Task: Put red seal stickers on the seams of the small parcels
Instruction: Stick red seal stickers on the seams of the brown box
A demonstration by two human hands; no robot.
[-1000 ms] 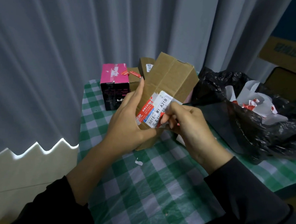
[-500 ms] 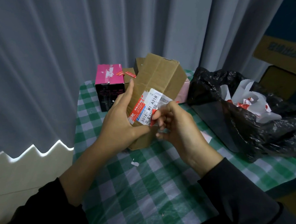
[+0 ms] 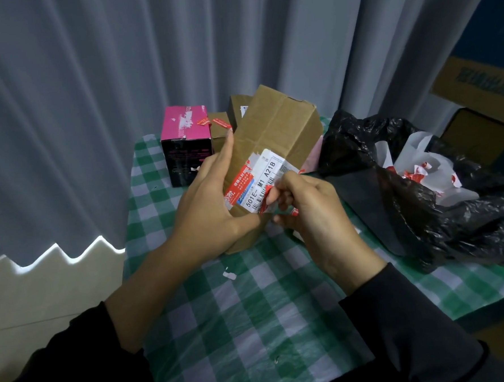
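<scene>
A brown cardboard parcel [image 3: 279, 130] with a white shipping label [image 3: 263, 179] stands tilted on the green checked tablecloth [image 3: 252, 317]. My left hand [image 3: 207, 205] grips the parcel's left side, thumb under its lower edge. My right hand [image 3: 308, 208] pinches a red seal sticker [image 3: 266, 207] against the label's lower corner. Behind stand a pink and black box [image 3: 186, 147] and two small brown parcels [image 3: 218, 126], one carrying a red sticker [image 3: 221, 123].
A black plastic bag [image 3: 416, 198] holding white and red backing paper [image 3: 420, 165] lies at the right. Grey curtains hang behind. A small paper scrap [image 3: 229, 275] lies on the cloth. A cardboard box [image 3: 480, 85] stands far right.
The view has shifted slightly. Both hands stay on the parcel; my right hand has kept working the red sticker at the label's lower corner.
</scene>
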